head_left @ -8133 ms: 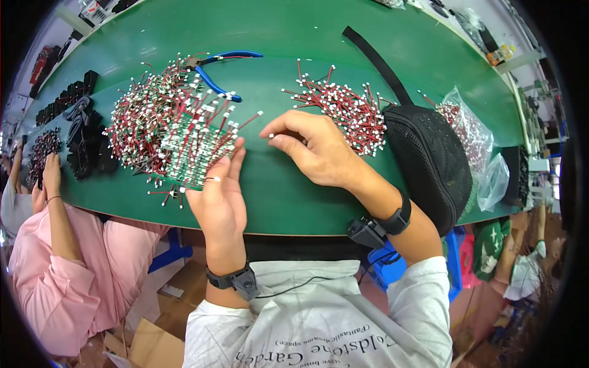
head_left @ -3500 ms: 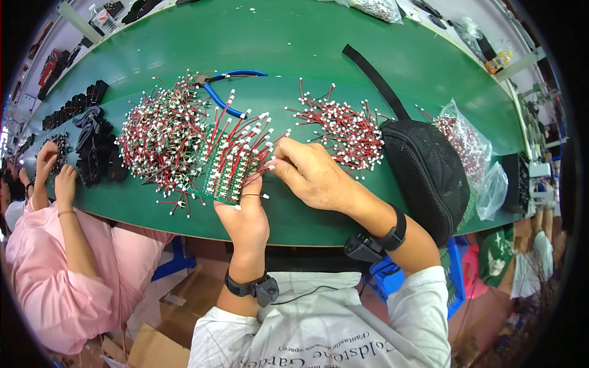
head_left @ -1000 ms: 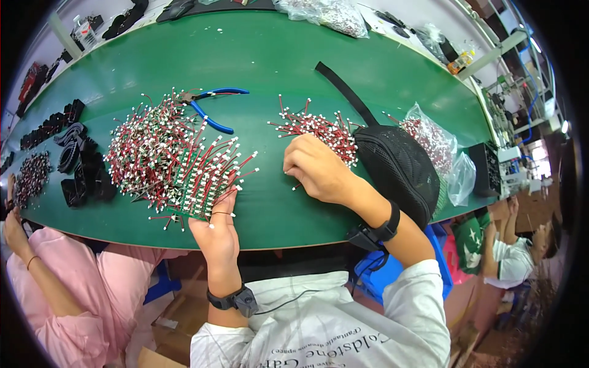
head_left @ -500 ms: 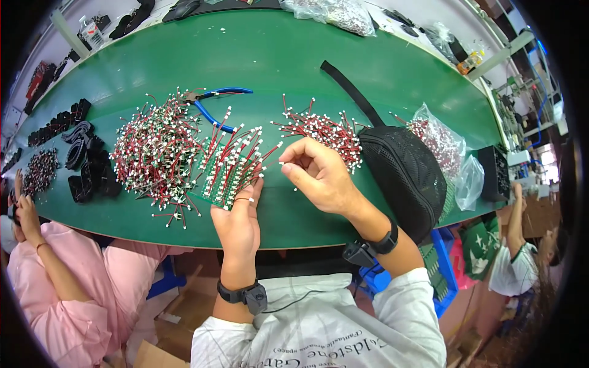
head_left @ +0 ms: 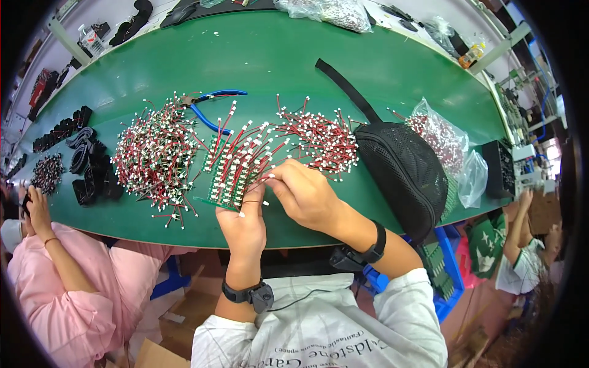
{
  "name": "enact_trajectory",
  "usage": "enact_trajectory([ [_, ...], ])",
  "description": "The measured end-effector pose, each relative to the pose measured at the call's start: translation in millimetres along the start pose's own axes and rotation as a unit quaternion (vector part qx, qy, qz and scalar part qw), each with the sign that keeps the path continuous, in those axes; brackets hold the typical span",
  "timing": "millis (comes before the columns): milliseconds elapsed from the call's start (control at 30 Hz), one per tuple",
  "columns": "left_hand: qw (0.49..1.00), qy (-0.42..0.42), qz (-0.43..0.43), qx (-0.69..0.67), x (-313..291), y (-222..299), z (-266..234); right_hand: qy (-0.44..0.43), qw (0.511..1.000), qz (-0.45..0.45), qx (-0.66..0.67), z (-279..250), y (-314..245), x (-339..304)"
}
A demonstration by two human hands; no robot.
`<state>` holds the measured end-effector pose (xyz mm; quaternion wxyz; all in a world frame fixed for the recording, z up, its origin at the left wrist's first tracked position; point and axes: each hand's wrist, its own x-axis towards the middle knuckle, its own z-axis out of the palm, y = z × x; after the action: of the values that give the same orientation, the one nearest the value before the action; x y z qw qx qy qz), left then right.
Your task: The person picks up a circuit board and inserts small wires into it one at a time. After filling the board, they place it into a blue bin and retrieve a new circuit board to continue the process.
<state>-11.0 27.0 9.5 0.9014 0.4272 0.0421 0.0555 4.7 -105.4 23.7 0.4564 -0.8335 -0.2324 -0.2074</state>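
My left hand (head_left: 244,224) holds a green circuit board (head_left: 226,195) by its near right end, tilted up over the table's front part. Rows of white connectors line the board, and many red wires with white plugs stand up from it. My right hand (head_left: 310,197) is closed at the board's right edge, thumb and forefinger pinching a red wire lead (head_left: 270,176) with a white plug. The fingers hide part of that lead. Left of the board lies a large heap of wired pieces (head_left: 153,156); behind my right hand is a smaller pile of leads (head_left: 325,142).
Blue-handled cutters (head_left: 208,116) lie behind the board. To the right are a black mesh bag (head_left: 402,175), a clear plastic bag (head_left: 457,144) of leads and a black box (head_left: 498,168). Black straps (head_left: 92,165) lie left. A person in pink (head_left: 80,276) sits at my left.
My right hand has moved left and slightly down, bringing the white plug from beside the board to its right edge. My left hand and the board have shifted slightly right.
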Motion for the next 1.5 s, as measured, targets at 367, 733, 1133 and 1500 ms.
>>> enact_trajectory([
  [367,0.985,-0.038,0.077,0.148,-6,-1,0,0.003,0.996,-0.052,-0.070,5,4,-6],
  [733,0.975,-0.093,0.106,0.171,-6,-3,-5,0.009,0.999,-0.048,-0.005,4,1,-3],
  [1133,0.977,-0.100,0.086,0.167,-7,-3,-11,-0.007,1.000,-0.024,-0.010,6,-1,-5],
  [1500,0.985,-0.105,0.062,0.119,-7,-3,-15,0.016,0.999,-0.032,-0.020,5,-5,-7],
])
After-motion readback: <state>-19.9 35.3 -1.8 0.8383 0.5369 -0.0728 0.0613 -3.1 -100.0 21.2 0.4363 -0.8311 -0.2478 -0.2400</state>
